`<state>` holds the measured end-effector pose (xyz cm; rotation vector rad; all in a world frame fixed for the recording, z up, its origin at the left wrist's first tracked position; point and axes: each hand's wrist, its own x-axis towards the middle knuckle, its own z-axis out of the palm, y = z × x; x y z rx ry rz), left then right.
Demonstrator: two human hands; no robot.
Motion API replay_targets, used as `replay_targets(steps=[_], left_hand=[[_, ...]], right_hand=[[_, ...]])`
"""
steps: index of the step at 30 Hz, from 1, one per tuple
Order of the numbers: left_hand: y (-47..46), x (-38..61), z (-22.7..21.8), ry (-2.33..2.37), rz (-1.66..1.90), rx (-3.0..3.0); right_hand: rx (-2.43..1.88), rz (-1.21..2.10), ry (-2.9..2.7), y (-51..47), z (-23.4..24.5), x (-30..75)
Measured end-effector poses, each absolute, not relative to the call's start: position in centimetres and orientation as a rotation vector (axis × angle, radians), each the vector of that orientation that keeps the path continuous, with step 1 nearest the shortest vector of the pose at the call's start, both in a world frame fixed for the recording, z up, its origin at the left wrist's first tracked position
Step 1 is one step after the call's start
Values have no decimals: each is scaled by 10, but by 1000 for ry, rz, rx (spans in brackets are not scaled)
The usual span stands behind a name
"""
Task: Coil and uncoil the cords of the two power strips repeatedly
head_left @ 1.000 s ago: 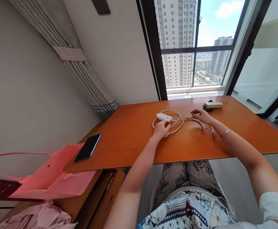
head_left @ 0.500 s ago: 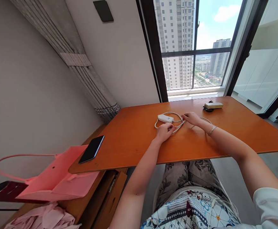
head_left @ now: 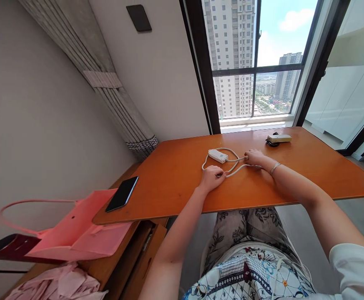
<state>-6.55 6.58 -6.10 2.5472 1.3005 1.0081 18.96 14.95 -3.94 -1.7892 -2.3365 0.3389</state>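
Note:
On the orange-brown table point(head_left: 169, 175) lies a small white power strip point(head_left: 218, 156) with its white cord point(head_left: 239, 167) looped around it. My left hand point(head_left: 212, 178) is in front of the strip, its fingers closed on the cord. To the right of the strip, my right hand point(head_left: 255, 158) pinches another stretch of the same cord near the table top. Between both hands the cord runs in loose curves. The cord's far end is hidden by my right hand and wrist.
A second power strip point(head_left: 280, 138) with a coiled black cable point(head_left: 272, 143) lies at the back right. A phone point(head_left: 122, 193) rests at the table's left edge, beside a pink bag point(head_left: 84, 237). The window point(head_left: 253, 96) stands behind the table.
My hands have moved apart: the right one slid a little right along the cord, the left one slightly left and nearer to me. The cord between them is more spread out.

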Motion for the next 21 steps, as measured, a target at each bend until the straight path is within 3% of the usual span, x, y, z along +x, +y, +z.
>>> replay_targets(steps=[6,11,14,18,21], left_hand=[[55,-100,-65,1281,886,2565],[52,-132,-63,1544,671,2422],[55,-127,-53,1589,921,2263],[56,-87,-18,1275,1320,2212],[49,-51,17,966,1314,2247]], right_hand=[[-1749,279,-2139,153,-26,210],[-1563,190,-1871,144,12,230],[-1247,140,-1752,130,33,234],[-942,72,-1741,104,55,227],[-773,62,-1743,85,65,217]])
